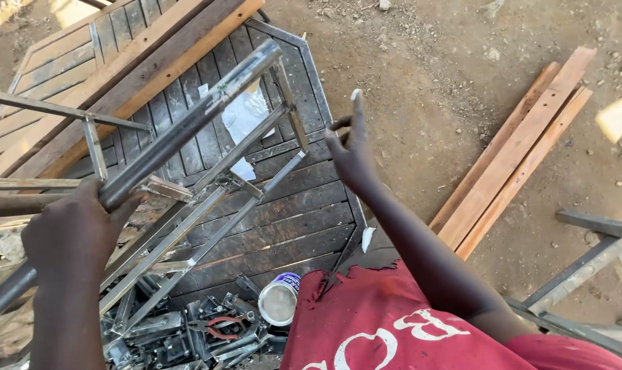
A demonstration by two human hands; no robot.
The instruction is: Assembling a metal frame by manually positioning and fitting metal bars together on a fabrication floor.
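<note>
My left hand [74, 229] is closed around a long dark metal tube [201, 113] that slants up to the right. The tube is the top bar of a welded frame of thin steel bars [208, 205], which lies tilted over a dark slatted wooden table [290, 212]. My right hand [352, 151] is raised beside the frame's far end, not touching it. A small white piece of chalk [355, 96] is pinched in its fingertips. My red shirt [393, 322] fills the bottom of the view.
A heap of scrap metal pieces [167, 336] with red-handled pliers [218, 327] and an open tin can [278, 300] lies below the frame. White paper [246, 116] sits on the table. Wooden planks [516, 151] lie on the dirt; more steel bars [592, 253] are at right.
</note>
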